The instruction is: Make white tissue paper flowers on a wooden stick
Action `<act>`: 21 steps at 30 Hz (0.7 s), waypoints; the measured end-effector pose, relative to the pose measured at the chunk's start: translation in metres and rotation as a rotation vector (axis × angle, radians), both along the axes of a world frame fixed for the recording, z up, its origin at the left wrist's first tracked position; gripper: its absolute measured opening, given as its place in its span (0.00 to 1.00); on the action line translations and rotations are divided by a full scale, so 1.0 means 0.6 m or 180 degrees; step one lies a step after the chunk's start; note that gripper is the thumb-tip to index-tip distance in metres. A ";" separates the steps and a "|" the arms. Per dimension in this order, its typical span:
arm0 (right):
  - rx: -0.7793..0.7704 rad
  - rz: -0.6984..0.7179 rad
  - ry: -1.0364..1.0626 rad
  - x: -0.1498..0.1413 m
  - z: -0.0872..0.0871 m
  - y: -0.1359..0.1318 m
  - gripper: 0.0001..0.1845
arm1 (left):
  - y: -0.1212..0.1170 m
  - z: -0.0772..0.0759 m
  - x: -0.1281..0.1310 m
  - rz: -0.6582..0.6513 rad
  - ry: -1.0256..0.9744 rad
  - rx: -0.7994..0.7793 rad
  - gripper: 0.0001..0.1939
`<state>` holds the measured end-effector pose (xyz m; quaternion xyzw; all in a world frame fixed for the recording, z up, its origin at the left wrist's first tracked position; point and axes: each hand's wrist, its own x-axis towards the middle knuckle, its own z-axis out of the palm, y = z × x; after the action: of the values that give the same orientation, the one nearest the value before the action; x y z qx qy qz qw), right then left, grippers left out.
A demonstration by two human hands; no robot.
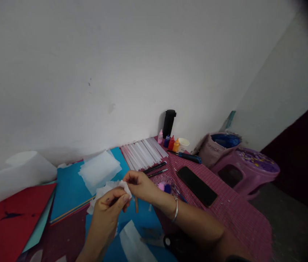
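We hold a small piece of white tissue paper [115,187] between our 2 hands, above the blue sheet [69,189]. Our left hand [107,211] pinches its lower part from below, and our right hand [140,185] pinches the upper right corner from the side. The paper lies between the 2 grips, its long side running left to right, and both hands touch it equally.

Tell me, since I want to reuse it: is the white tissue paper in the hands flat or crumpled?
Crumpled. The white tissue paper bunches in irregular folds, pinched between the left hand and right hand.
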<state>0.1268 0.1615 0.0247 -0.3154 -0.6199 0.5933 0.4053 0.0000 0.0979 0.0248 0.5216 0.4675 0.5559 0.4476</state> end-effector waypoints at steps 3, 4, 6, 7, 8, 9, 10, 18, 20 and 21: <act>0.0815 -0.0306 -0.0441 0.008 0.015 -0.005 0.07 | -0.002 0.009 0.002 0.0292 0.0340 0.0032 0.07; 0.1190 -0.0469 -0.0592 0.012 0.020 -0.007 0.11 | -0.002 0.012 0.002 0.0409 0.0517 0.0143 0.07; 0.1751 -0.0741 -0.0802 0.017 0.028 -0.011 0.16 | -0.002 0.016 0.002 0.0648 0.0910 0.0426 0.06; 0.1867 -0.0813 -0.0866 0.019 0.031 -0.013 0.14 | -0.002 0.016 0.001 0.0761 0.1095 0.0572 0.05; 0.1880 -0.0833 -0.0920 0.019 0.032 -0.014 0.11 | -0.001 0.016 0.000 0.0862 0.1269 0.0704 0.05; 0.1807 -0.0785 -0.0962 0.019 0.031 -0.015 0.07 | 0.000 0.015 -0.001 0.0943 0.1423 0.0810 0.04; 0.1650 -0.0668 -0.0971 0.018 0.030 -0.016 0.04 | 0.002 0.013 -0.003 0.1010 0.1552 0.0903 0.03; 0.0024 0.0172 0.0023 0.004 0.023 -0.012 0.02 | 0.003 0.008 -0.015 0.0996 0.2017 0.1331 0.02; -0.0257 0.0290 0.0191 0.005 0.028 -0.010 0.02 | -0.002 0.013 -0.018 0.0863 0.2011 0.1322 0.03; -0.0376 0.0361 0.0236 0.006 0.030 -0.010 0.03 | -0.004 0.016 -0.019 0.0829 0.1997 0.1313 0.04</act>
<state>0.1302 0.1555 0.0427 -0.2809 -0.5853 0.6620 0.3745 -0.0113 0.0956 0.0341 0.6814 0.5223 0.5039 0.0946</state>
